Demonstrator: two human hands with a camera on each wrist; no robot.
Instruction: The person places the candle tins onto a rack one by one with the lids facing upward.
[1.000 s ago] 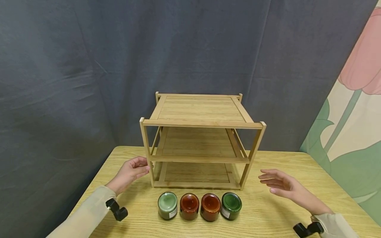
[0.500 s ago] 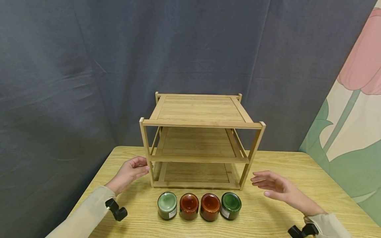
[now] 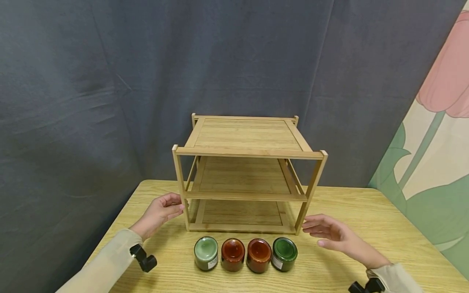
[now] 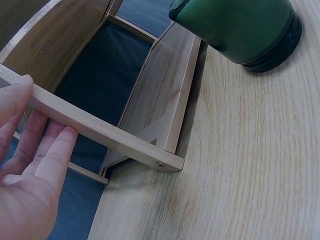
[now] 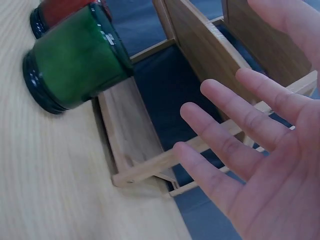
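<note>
Your worktop carries a three-tier wooden rack standing upright at its centre. Your left hand, at the rack's 9 o'clock, rests against the front left post with its fingers relaxed around the wood, thumb over the bar; it looks like a light touch rather than a firm grip. Your right hand, at 4 o'clock, hovers just beside the front right post, fingers spread, touching nothing. At 6 o'clock stand four jars in a row, touching: pale green jar, two red jars, dark green jar.
</note>
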